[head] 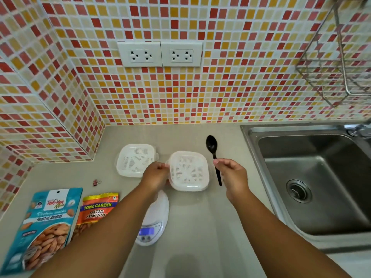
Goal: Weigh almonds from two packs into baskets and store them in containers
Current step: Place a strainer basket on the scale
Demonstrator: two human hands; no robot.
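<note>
Scale: white, display lit, nearest on the table, partly under the left forearm, likely ready for weighing.
Left hand: pinches the near basket-in-container by its left edge.
Right hand: fingers curled just beside its right edge; contact unclear.
Second basket: just behind, left.
Almond packs: blue and orange, far left, apparently unopened.
Spoon: black, right, within reach.
</note>
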